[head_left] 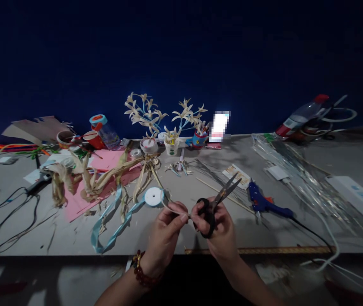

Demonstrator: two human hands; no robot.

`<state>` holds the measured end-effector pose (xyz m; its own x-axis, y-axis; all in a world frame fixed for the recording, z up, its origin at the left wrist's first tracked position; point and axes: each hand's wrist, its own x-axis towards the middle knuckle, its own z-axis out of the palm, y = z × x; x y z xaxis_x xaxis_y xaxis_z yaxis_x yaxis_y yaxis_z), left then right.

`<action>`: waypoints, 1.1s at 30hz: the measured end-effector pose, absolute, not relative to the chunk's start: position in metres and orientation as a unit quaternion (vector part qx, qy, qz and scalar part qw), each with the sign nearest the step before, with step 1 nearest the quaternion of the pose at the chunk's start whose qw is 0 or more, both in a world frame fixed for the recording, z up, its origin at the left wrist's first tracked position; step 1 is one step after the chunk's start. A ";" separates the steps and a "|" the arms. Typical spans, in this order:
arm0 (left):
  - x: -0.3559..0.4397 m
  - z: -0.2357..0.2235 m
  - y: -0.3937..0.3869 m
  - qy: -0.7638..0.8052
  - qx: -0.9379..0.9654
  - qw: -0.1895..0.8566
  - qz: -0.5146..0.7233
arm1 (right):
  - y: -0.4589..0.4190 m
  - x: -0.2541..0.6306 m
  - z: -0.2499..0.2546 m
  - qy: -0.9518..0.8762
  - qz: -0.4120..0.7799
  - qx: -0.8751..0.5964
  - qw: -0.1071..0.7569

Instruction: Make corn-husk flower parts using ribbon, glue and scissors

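My left hand [165, 233] pinches a thin pale strip of dried leaf [178, 208] near the table's front edge. Close beside it, my right hand [221, 231] has its fingers through the black handles of a pair of scissors [219, 197], whose blades point up and to the right, slightly apart. The two hands nearly touch at the strip. A white ribbon spool [154, 196] with light blue ribbon [111, 227] trailing left lies just beyond my left hand.
Dried husk pieces [105, 178] lie on pink paper [111, 163]. A blue glue gun [264, 203] rests right of the scissors. Paper flower sprigs in cups [168, 127] stand at the back. Black cables [12, 212] at left, clear plastic strips [299, 178] and a white box [359, 199] at right.
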<state>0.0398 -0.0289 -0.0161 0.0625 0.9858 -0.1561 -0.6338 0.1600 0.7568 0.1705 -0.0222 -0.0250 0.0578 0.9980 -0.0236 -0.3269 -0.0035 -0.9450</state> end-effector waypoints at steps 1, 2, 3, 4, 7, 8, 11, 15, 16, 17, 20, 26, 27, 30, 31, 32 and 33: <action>0.040 -0.016 -0.029 0.340 0.262 0.683 0.591 | -0.022 0.171 -0.024 -0.403 0.559 -0.424 0.588; 0.041 -0.017 -0.029 0.340 0.262 0.684 0.589 | -0.022 0.172 -0.023 -0.415 0.555 -0.420 0.586; 0.042 -0.018 -0.030 0.341 0.261 0.686 0.588 | -0.022 0.173 -0.022 -0.426 0.552 -0.417 0.583; 0.042 -0.018 -0.030 0.343 0.259 0.687 0.586 | -0.021 0.174 -0.021 -0.433 0.551 -0.416 0.579; 0.039 -0.020 -0.031 0.352 0.277 0.695 0.563 | -0.018 0.180 -0.015 -0.440 0.555 -0.426 0.563; 0.036 -0.020 -0.033 0.358 0.302 0.696 0.544 | -0.016 0.183 -0.013 -0.440 0.558 -0.430 0.556; 0.020 -0.015 -0.041 0.382 0.450 0.631 0.503 | -0.010 0.193 -0.005 -0.448 0.570 -0.443 0.527; 0.003 0.006 -0.044 0.417 0.614 0.357 0.567 | -0.006 0.203 0.007 -0.490 0.582 -0.462 0.457; 0.002 0.011 -0.043 0.428 0.652 0.316 0.541 | -0.006 0.204 0.009 -0.501 0.585 -0.461 0.441; 0.002 0.016 -0.040 0.440 0.682 0.298 0.502 | -0.006 0.204 0.011 -0.511 0.590 -0.457 0.428; 0.008 0.023 -0.030 0.433 0.716 0.329 0.437 | -0.007 0.202 0.015 -0.524 0.602 -0.438 0.413; 0.021 0.006 -0.028 0.415 0.558 0.486 0.530 | -0.017 0.203 0.001 -0.464 0.602 -0.427 0.490; 0.024 0.003 -0.028 0.411 0.530 0.500 0.548 | -0.022 0.203 -0.004 -0.467 0.610 -0.429 0.475; 0.030 -0.003 -0.027 0.403 0.477 0.520 0.583 | -0.039 0.201 -0.018 -0.496 0.636 -0.437 0.397; 0.032 -0.005 -0.027 0.399 0.462 0.526 0.592 | -0.044 0.200 -0.022 -0.505 0.639 -0.438 0.380; 0.034 -0.006 -0.026 0.396 0.445 0.532 0.601 | -0.048 0.198 -0.025 -0.512 0.640 -0.438 0.369; 0.036 -0.007 -0.025 0.393 0.429 0.540 0.608 | -0.051 0.196 -0.026 -0.517 0.641 -0.436 0.363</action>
<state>0.0357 -0.0253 -0.0074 -0.0482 0.9942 0.0966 -0.3199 -0.1070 0.9414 0.1963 -0.0506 -0.0264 -0.3558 0.9163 -0.1839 -0.0133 -0.2017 -0.9794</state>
